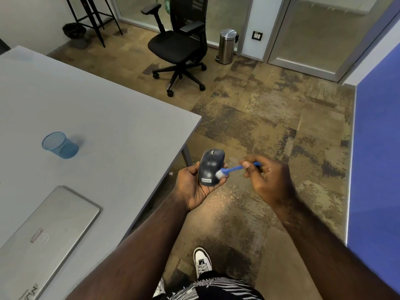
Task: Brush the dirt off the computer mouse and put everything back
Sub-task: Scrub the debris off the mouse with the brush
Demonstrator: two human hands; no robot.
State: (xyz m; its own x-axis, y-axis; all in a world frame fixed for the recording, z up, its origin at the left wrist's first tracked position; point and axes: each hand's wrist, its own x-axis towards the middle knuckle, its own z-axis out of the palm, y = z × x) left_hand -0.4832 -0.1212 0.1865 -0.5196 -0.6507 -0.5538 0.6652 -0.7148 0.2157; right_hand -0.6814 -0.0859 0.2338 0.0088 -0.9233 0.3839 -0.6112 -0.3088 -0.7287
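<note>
Leftmost, on the grey desk (pixel 91 100), lie a closed silver laptop (pixel 47 230) and, well apart from it, a blue mesh pen cup (pixel 59 145), which looks like the place the brush belongs. Off the desk's corner, over the carpet, the left hand (pixel 192 185) cradles the dark computer mouse (pixel 210 167) palm-up, fingers curled round its far flank and thumb along the near one, buttons and wheel facing up. Such a mouse should be light and rigid, with a smooth rounded shell that could slip, so holding it by both flanks as here seems wise, keeping clear of the wheel and buttons. Next, the small blue brush (pixel 236 168) has its white bristles touching the mouse's rear right shoulder near the logo label. Its thin plastic handle is probably light and a little springy, best pinched mid-handle. Rightmost, the right hand (pixel 266 178) does that, thumb and fingers closed on the handle, though blur hides the exact finger placement
</note>
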